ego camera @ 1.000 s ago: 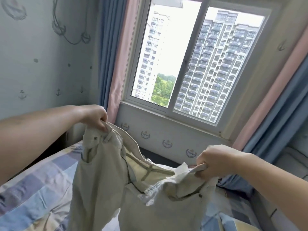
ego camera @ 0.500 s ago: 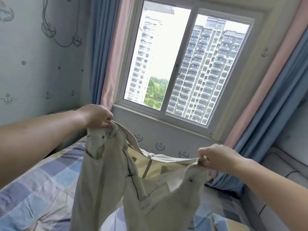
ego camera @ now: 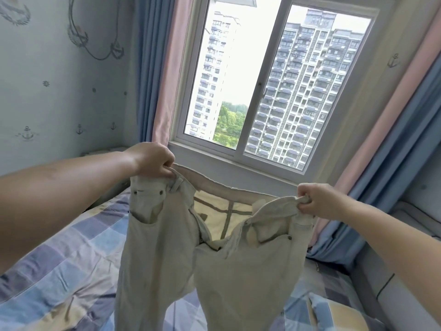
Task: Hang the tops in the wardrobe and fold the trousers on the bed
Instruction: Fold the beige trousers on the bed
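- Your left hand (ego camera: 152,161) and right hand (ego camera: 315,199) each pinch a waistband corner of the trousers (ego camera: 202,247)
- They hang open-flied above the bed (ego camera: 59,271), spread wide, likely for aligning the legs before folding

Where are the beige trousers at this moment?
In the head view, the beige trousers hang centre frame above the checked bed, held at the waistband by the left hand and right hand, before the window.

Bright window (ego camera: 260,91), anchor-patterned wall (ego camera: 59,91)
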